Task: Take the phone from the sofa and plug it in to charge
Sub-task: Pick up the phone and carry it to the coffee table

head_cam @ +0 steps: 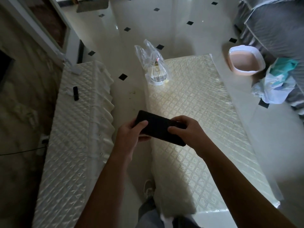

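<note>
From the head camera, both hands hold a dark phone [160, 128] above the gap between two benches. The left hand [131, 134] grips its near-left end, thumb on top; the right hand [185, 129] clasps the right end. A plastic bag [152, 63] sits on the right bench [197, 104].

Both hands, left hand [131, 134] and right hand [185, 130], grip dark phone [158, 127] above quilted table [197, 112].
</note>
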Motion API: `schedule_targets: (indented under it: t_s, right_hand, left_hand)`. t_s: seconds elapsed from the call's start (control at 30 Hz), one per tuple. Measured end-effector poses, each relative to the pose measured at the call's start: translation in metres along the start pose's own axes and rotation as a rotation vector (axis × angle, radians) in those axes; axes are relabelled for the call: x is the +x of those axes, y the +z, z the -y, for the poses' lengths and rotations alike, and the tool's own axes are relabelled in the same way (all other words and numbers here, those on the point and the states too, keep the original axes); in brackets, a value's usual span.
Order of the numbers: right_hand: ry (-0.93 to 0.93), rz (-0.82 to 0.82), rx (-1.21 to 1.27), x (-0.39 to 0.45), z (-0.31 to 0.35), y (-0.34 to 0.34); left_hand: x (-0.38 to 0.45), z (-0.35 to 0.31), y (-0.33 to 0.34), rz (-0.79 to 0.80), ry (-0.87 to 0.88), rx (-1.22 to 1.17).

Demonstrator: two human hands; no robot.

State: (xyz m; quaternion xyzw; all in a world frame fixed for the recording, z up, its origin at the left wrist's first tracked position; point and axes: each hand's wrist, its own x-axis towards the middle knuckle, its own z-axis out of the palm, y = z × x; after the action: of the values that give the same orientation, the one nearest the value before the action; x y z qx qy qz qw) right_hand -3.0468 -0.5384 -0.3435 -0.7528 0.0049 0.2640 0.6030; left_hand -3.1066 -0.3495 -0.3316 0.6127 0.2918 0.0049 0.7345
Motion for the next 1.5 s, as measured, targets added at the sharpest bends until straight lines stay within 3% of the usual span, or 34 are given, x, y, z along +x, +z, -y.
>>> schedule_targets:
  t_s: [0.13, 0.3, 0.63, 0.73, 0.9, 1.17, 1.5]
  right_hand:
    - [-0.031, -0.046, -0.098, 0.010, -0.028, -0.004]
    - [0.063, -0.133, 0.010, 0.030, -0.073, -0.006]
    - [0.016, -0.055, -0.170, 0.088, -0.177, 0.010]
    - [0.060, -0.079, -0.157, 0.112, -0.207, 0.014]
    - [0.241, -0.226, 0.099, 0.153, -0.257, 0.028]
    - [0.290, -0.257, 0.075, 0.199, -0.327, 0.051]
    - [0.265, -0.303, -0.020, 0.246, -0.370, 0.069]
  left_hand:
    - [0.008, 0.031, 0.001, -0.075, -0.036, 0.097]
    - [0.032, 0.074, 0.004, -0.143, -0.088, 0.102]
    - [0.109, 0.181, 0.002, -0.217, -0.223, 0.144]
    - [0.134, 0.217, 0.001, -0.215, -0.278, 0.148]
    - [0.173, 0.277, -0.010, -0.205, -0.291, 0.241]
    - [0.225, 0.359, -0.022, -0.196, -0.310, 0.364]
    - [0.268, 0.414, -0.016, -0.209, -0.477, 0.335]
